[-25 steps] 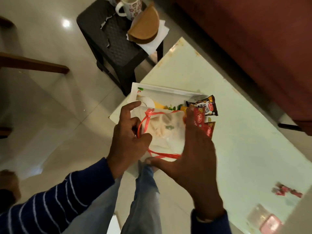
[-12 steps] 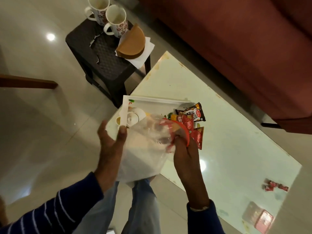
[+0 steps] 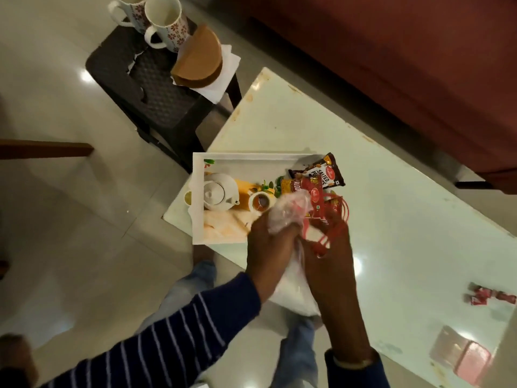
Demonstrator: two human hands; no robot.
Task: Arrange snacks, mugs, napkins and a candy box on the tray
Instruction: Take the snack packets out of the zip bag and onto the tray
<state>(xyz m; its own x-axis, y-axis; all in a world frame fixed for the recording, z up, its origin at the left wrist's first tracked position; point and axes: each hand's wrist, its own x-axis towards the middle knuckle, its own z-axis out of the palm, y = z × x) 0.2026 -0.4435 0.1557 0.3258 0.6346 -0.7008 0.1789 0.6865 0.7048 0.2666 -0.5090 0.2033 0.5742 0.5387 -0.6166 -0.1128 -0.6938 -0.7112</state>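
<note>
A white tray (image 3: 197, 197) with a printed teapot picture lies at the near-left corner of the pale table (image 3: 391, 219). Snack packets (image 3: 319, 175) lie at the tray's right end. My left hand (image 3: 271, 245) grips the neck of a clear plastic bag (image 3: 291, 211) just over the tray's near right corner. My right hand (image 3: 330, 247) holds the bag's red ribbon (image 3: 333, 231). Two flowered mugs (image 3: 165, 22) stand on a dark stool (image 3: 151, 82) beyond the tray, beside white napkins (image 3: 223, 77) under a brown holder (image 3: 198, 61). A clear candy box (image 3: 461, 354) lies at the table's near right.
Small red candy wrappers (image 3: 489, 296) lie on the table's right side. A dark red sofa (image 3: 391, 51) runs along the far side of the table. My legs in jeans (image 3: 296, 357) show below the table edge. A wooden chair arm (image 3: 44, 148) juts in at the left.
The bag was spread flat between my hands; now my left hand has bunched its neck and my right hand has pulled the red ribbon loose. The view has shifted down and right.
</note>
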